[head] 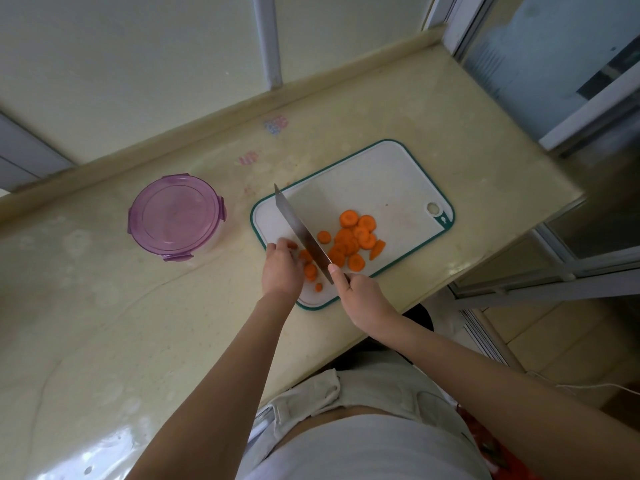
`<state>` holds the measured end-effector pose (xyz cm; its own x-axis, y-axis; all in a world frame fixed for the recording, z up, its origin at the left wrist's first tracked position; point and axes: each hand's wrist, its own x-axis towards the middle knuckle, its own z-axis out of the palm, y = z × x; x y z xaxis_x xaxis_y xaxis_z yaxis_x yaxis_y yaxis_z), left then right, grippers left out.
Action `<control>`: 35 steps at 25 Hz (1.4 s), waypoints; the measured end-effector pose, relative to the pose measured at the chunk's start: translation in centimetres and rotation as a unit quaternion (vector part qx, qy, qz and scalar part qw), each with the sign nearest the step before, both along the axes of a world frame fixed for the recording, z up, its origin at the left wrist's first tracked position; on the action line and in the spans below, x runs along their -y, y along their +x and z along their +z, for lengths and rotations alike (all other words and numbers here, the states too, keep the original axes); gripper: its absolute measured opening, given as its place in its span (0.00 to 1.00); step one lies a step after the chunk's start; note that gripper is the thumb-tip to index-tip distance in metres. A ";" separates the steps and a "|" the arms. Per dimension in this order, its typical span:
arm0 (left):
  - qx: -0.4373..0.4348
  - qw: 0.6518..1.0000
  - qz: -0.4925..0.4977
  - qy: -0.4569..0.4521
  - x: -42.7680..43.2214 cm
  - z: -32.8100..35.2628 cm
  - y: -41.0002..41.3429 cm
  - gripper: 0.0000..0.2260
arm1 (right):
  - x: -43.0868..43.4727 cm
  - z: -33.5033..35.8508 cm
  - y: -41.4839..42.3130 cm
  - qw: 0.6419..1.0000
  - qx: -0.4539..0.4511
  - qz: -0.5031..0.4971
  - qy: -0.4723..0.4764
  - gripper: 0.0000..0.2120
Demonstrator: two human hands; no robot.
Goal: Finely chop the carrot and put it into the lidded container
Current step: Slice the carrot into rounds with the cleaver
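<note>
A white cutting board (374,178) with a green rim lies on the counter. Several orange carrot slices (353,242) are piled on its near half. My right hand (360,296) grips the handle of a knife (301,233), with the index finger laid along the blade's spine. The blade points away toward the board's far left corner, edge down among the slices. My left hand (280,265) sits just left of the blade with its fingers curled over a few slices. A round container with a purple clip lid (175,216) stands closed to the left of the board.
The beige counter (121,323) ends just right of the board, with a drop to the floor beyond that edge. A low raised ledge runs along the back under window panes. My body stands against the counter's near edge.
</note>
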<state>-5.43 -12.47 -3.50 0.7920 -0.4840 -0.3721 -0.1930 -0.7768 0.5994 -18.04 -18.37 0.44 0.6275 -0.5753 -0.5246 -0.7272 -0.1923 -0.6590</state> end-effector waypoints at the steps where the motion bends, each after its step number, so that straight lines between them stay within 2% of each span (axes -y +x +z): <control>1: 0.002 1.000 -0.003 0.003 0.1 0.0 0.1 0.11 | 0.0 0.0 0.0 1.000 0.001 -0.002 0.001 0.27; 10: -0.011 0.998 0.011 -0.069 -1.0 -0.6 -2.1 0.11 | -0.3 0.3 -0.5 1.000 0.010 -0.017 0.004 0.27; 14: -0.047 0.991 0.062 -0.106 -1.0 -0.9 -2.2 0.11 | -0.8 0.3 -0.6 1.000 0.008 -0.016 0.005 0.27; 17: -0.053 0.987 0.090 -0.123 -1.0 -0.8 -2.1 0.07 | -1.1 0.4 -0.6 1.000 0.014 -0.024 0.001 0.27; 20: -0.049 0.985 0.109 -0.121 -0.8 -0.7 -2.1 0.04 | -1.2 0.3 -0.5 1.000 0.009 -0.023 -0.003 0.27; 28: -0.038 0.989 0.103 -0.097 -0.4 -0.7 -1.8 0.03 | -1.6 -0.1 -0.1 0.999 -0.007 -0.034 0.007 0.27; 35: -0.062 0.987 0.108 -0.102 -0.3 -1.3 -1.5 0.03 | -2.5 -1.4 0.6 0.998 -0.041 -0.032 -0.019 0.25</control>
